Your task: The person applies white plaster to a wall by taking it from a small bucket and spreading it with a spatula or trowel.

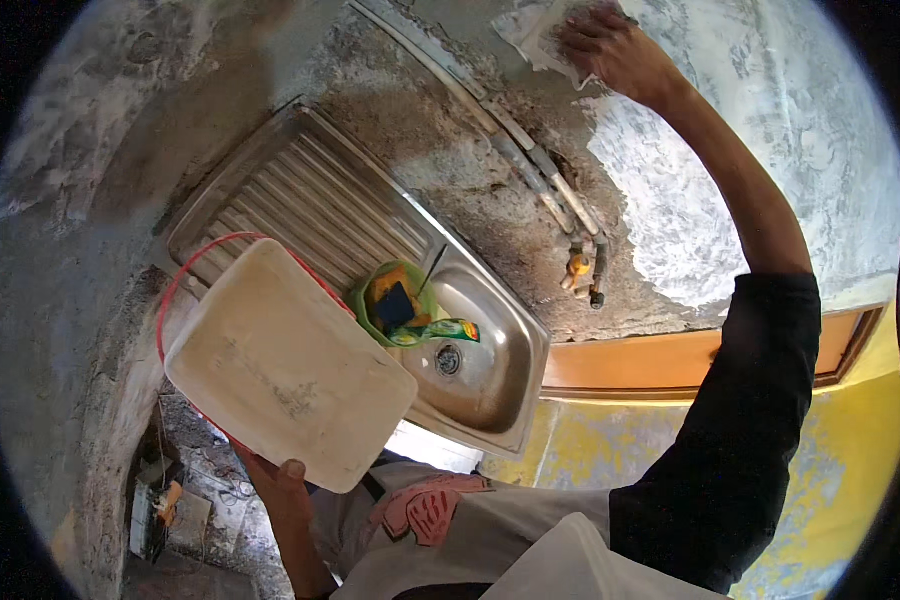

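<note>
My left hand (288,490) grips the lower edge of a shallow, beige rectangular tub (280,350), its thumb over the rim. Grey smears mark the tub's inside, and a thin red rim or hoop (168,310) shows around its far and left sides. Up at the wall, my right hand (610,50) is closed on a whitish, thin flat piece (540,35) pressed to the surface; its exact kind is unclear. Around that hand the wall (670,200) carries patchy white coating over grey.
Below the wall is a steel sink (505,405) with a ribbed drainboard (310,180). A green bowl (360,300) with sponges sits by the basin, a green packet (445,332) beside it. Pipes (510,140) lead to a brass tap (577,265). An orange panel (620,367) lies right.
</note>
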`<act>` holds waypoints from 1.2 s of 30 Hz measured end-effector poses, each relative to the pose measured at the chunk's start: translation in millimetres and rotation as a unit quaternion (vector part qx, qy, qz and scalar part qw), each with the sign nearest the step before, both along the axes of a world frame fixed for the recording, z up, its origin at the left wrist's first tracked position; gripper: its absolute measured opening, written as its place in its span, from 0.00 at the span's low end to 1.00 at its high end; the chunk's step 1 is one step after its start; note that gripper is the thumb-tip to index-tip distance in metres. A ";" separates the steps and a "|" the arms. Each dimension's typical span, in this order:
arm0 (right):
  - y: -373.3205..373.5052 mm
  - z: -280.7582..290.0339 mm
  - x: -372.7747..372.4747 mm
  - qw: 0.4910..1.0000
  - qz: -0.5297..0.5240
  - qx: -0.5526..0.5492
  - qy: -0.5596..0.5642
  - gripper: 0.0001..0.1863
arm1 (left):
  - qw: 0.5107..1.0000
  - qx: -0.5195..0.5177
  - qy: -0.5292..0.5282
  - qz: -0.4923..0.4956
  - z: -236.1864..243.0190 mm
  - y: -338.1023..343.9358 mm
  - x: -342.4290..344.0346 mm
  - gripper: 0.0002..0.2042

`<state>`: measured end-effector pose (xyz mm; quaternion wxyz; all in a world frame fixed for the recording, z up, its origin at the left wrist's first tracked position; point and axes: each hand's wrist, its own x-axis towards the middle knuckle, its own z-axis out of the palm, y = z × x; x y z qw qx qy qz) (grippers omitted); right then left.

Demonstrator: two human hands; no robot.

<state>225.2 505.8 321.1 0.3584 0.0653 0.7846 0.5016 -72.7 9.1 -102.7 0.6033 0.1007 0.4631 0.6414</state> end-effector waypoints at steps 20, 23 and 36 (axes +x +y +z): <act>-56.3 55.7 12.6 0.967 0.104 0.127 0.193 0.22 | 0.999 0.028 0.036 -0.019 53.5 29.5 20.4 0.65; -20.1 35.9 2.7 0.971 -0.014 0.158 0.177 0.22 | 0.999 0.032 0.032 -0.024 50.4 35.4 21.4 0.65; -211.9 -20.9 212.4 0.943 -0.178 0.062 0.274 0.30 | 0.998 0.061 0.016 -0.021 44.3 35.8 21.2 0.65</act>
